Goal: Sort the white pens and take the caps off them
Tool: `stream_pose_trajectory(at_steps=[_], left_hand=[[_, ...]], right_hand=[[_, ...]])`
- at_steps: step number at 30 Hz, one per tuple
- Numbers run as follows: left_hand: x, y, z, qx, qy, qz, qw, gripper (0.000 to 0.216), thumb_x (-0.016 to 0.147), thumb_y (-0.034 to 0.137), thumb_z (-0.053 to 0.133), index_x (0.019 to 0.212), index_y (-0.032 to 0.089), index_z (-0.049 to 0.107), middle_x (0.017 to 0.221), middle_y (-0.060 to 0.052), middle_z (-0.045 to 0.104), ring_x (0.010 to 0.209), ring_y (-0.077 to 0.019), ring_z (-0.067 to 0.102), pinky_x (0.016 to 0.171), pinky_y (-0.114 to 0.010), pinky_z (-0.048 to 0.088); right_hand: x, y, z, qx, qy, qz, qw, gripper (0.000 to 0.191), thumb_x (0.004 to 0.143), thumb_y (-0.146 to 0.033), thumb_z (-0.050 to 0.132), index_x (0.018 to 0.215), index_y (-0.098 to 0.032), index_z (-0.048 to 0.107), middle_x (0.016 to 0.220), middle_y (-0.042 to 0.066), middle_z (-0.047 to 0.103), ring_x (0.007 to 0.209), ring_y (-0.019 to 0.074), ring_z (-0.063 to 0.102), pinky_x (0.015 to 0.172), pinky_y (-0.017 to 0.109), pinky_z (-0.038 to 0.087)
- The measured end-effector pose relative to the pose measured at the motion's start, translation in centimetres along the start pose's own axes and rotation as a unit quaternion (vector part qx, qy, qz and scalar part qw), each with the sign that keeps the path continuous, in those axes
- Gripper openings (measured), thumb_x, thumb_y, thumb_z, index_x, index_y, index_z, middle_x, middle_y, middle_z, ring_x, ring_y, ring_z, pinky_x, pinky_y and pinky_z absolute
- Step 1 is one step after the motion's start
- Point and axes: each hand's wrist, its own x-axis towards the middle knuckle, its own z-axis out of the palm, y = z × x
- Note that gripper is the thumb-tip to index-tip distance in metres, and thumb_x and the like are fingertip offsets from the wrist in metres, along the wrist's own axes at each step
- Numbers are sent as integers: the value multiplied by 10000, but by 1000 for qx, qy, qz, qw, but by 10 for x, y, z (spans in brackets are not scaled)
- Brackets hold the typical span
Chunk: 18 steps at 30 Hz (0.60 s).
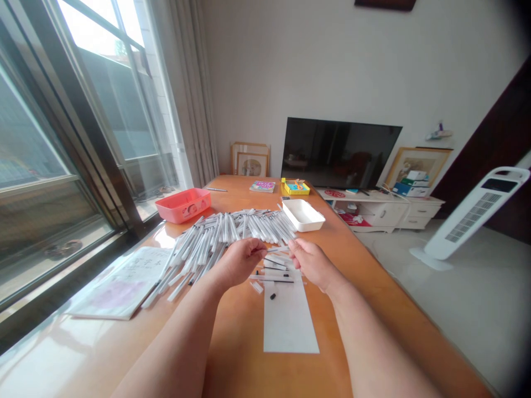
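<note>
Above a strip of white paper [290, 326], my left hand [243, 261] and my right hand [312, 262] face each other with fingers pinched. A thin pale pen [277, 250] spans the gap between them, one end in each hand; the fingers hide its ends. Under and below the hands lie several loose pen parts: a dark thin rod [279, 281], a clear cap-like piece [257, 287] and a small black plug [272, 297]. Just beyond is a wide heap of clear-barrelled pens [219, 235], many with dark ends.
A red plastic basket [182, 207] stands behind the heap at left, a white tray [305, 215] at right. A worn booklet [124, 282] lies by the window side. Farther back are a magazine [262, 187] and a yellow box [297, 189]. The table's right edge borders the floor.
</note>
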Motion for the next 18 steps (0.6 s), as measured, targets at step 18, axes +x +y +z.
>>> stream_pose_trajectory(at_steps=[18], left_hand=[[0, -3, -1, -34, -9, -5, 999, 298, 900, 456, 530, 860, 190, 658, 766, -5, 624, 701, -157, 530, 635, -253, 414]], right_hand=[[0, 6, -4, 78, -51, 13, 996, 394, 929, -573, 552, 845, -188, 563, 722, -10, 573, 566, 87, 437, 496, 204, 341]])
